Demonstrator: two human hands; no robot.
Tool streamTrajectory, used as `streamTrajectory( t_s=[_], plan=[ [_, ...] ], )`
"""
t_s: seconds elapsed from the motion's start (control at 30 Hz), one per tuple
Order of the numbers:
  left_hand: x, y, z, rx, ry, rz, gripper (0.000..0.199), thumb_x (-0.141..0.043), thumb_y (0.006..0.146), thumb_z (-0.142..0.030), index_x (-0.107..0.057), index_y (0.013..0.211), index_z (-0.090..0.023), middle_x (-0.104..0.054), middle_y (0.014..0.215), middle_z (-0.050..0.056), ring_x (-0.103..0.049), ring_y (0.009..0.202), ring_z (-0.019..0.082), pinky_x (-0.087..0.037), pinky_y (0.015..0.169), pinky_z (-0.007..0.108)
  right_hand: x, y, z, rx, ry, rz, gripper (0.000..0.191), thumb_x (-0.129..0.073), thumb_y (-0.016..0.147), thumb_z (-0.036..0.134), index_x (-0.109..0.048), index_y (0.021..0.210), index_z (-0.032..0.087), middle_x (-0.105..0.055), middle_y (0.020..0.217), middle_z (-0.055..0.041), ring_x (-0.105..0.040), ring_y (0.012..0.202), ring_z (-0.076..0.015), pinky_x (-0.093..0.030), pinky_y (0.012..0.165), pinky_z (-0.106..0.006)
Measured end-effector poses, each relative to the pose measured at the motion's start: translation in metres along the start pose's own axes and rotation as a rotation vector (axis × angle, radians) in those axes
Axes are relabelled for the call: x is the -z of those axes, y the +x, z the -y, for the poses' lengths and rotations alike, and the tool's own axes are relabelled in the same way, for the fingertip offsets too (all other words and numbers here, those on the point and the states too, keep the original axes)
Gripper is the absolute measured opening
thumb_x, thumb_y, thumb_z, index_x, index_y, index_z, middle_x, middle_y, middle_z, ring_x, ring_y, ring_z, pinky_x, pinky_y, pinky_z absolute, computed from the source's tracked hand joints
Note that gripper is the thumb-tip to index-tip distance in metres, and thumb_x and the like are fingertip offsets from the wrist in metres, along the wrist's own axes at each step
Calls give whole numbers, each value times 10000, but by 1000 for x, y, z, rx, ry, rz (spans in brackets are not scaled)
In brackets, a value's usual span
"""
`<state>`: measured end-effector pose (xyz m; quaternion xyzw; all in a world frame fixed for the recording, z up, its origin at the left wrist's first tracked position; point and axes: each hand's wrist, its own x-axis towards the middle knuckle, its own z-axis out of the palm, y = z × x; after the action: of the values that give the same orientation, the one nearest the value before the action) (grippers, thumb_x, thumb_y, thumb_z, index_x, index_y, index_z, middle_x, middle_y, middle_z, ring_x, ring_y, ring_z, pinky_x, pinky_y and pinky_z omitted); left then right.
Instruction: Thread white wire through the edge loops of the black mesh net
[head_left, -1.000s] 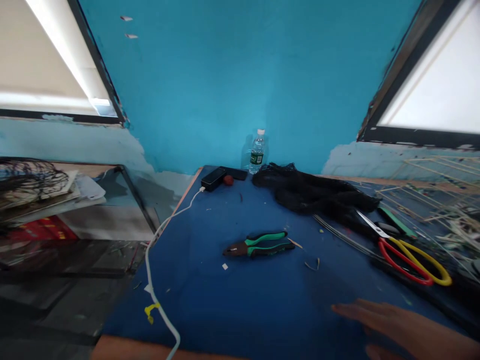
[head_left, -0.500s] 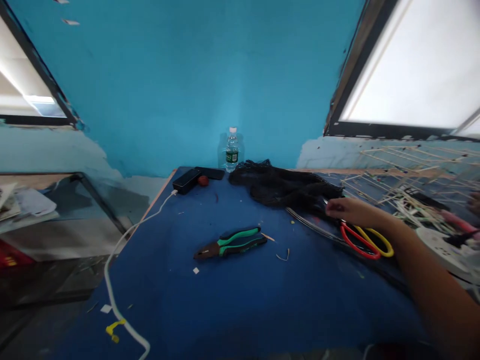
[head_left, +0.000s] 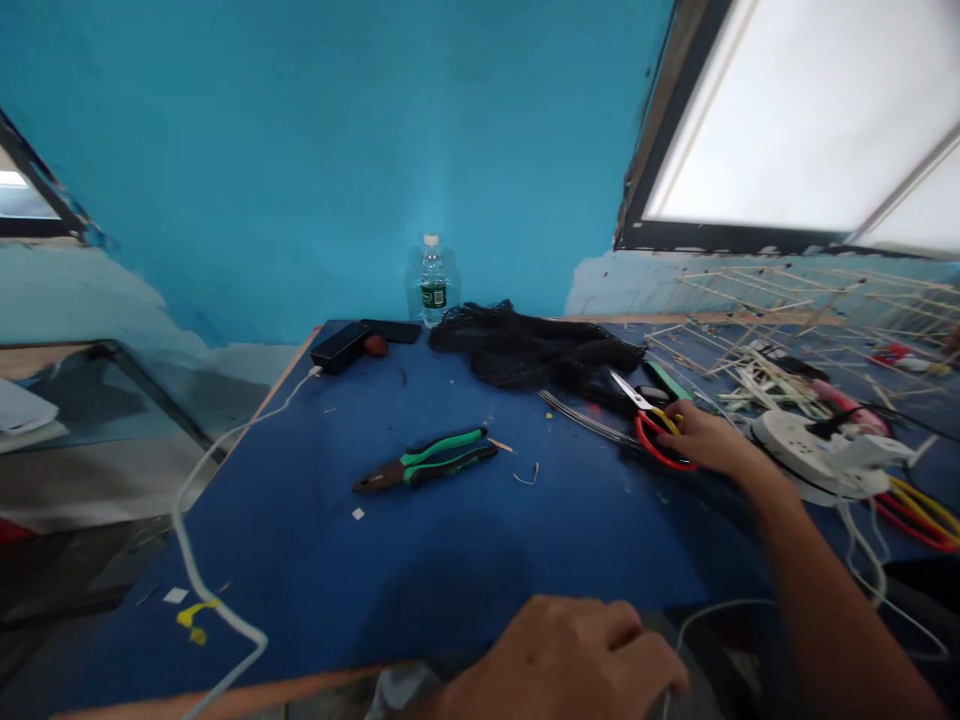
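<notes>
Scissors (head_left: 632, 391) with one red and one yellow handle lie on the blue table, blades slightly apart and pointing up-left at a black mesh bundle (head_left: 525, 345). My right hand (head_left: 701, 437) is closed at their handles, its fingertips on the yellow one. Low in the view, at the table's front edge, my left hand (head_left: 574, 660) has its fingers curled; what they hold, if anything, is hidden. Green-and-black pliers (head_left: 427, 459) lie mid-table. Several thin wires (head_left: 581, 418) stick out below the mesh.
A bottle (head_left: 433, 285) stands by the wall, near a black box (head_left: 341, 347) with a white cable (head_left: 184, 535). On the right are a white power strip (head_left: 806, 455), thin stick frames (head_left: 757, 290), a stick pile and another red-and-yellow-handled tool (head_left: 919, 512).
The view has turned right. My right hand has gone from the scissors' blade end to their handles, and the blades now show spread. My left hand has come into view at the bottom.
</notes>
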<state>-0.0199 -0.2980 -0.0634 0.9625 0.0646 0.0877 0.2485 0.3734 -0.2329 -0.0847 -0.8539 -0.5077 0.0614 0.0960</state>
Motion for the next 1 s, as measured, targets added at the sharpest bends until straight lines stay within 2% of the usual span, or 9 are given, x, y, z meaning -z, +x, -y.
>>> streamTrajectory(
  t_s=[0.2, 0.3, 0.4, 0.47, 0.6, 0.67, 0.8, 0.93, 1.0],
  plan=[
    [53, 15, -21, 69, 220, 132, 318, -641, 936, -462, -671, 1129, -210, -729, 1061, 77, -701, 955, 268, -519, 849, 422, 9, -16, 11, -85, -18, -121, 481, -633, 801, 501, -668, 1155, 178, -742, 977, -164, -712, 888, -330, -470, 707, -376],
    [80, -2, -11, 155, 312, 116, 207, -586, 970, -340, -663, 1111, -208, -721, 1078, 71, -686, 1022, 281, -500, 871, 429, 15, -37, 34, -163, 27, -287, 504, -618, 815, 532, -638, 1176, 181, -744, 984, -181, -712, 897, -368, -474, 698, -401],
    [110, -2, 13, 224, 456, 77, 179, -528, 980, -278, -667, 1071, -210, -713, 996, 66, -687, 924, 274, -481, 772, 406, 7, -73, 78, -25, 129, -418, 412, -613, 838, 416, -599, 1180, 185, -747, 975, -148, -715, 870, -322, -493, 734, -385],
    [129, 14, 36, 240, 512, -17, 222, -482, 1002, -292, -674, 1083, -215, -716, 1003, 62, -691, 876, 257, -477, 765, 397, -9, -99, 117, 138, 155, -366, 333, -562, 891, 357, -587, 1172, 179, -744, 992, -144, -713, 860, -301, -495, 737, -374],
    [149, 62, 91, 313, 597, -531, 290, -522, 983, -281, -642, 1228, -185, -675, 1241, 96, -647, 1135, 276, -451, 998, 420, -45, -137, 187, 315, 78, -210, 300, -529, 909, 237, -568, 1204, 197, -710, 1103, -165, -708, 850, -288, -497, 686, -365],
    [147, 87, 116, 375, 518, -657, 330, -501, 991, -279, -606, 1283, -166, -649, 1284, 118, -643, 1138, 266, -470, 985, 399, -52, -143, 201, 382, 90, -138, 290, -522, 927, 224, -572, 1213, 212, -700, 1123, -164, -706, 883, -286, -516, 715, -372],
    [129, 128, 144, 247, 465, -491, 382, -534, 966, -263, -599, 1328, -157, -648, 1314, 133, -660, 1140, 275, -488, 1003, 401, -33, -119, 165, 581, 248, -140, 282, -446, 1019, 287, -585, 1259, 239, -676, 1218, -126, -648, 1137, -275, -518, 954, -405],
    [100, 167, 154, 25, 462, -276, 398, -608, 905, -149, -650, 1299, -189, -687, 1313, 56, -648, 1204, 198, -466, 1038, 267, -5, -49, 77, 331, 92, -305, 297, -498, 929, 209, -657, 1178, 178, -688, 1224, -154, -628, 1164, -311, -471, 1039, -469],
    [87, 186, 157, -39, 483, -236, 436, -614, 909, -116, -626, 1340, -175, -674, 1343, 65, -595, 1296, 210, -417, 1126, 305, -1, -11, 44, 322, 57, -250, 449, -562, 843, 142, -645, 1283, 115, -672, 1295, -203, -622, 1194, -335, -453, 1063, -494]
  ],
)
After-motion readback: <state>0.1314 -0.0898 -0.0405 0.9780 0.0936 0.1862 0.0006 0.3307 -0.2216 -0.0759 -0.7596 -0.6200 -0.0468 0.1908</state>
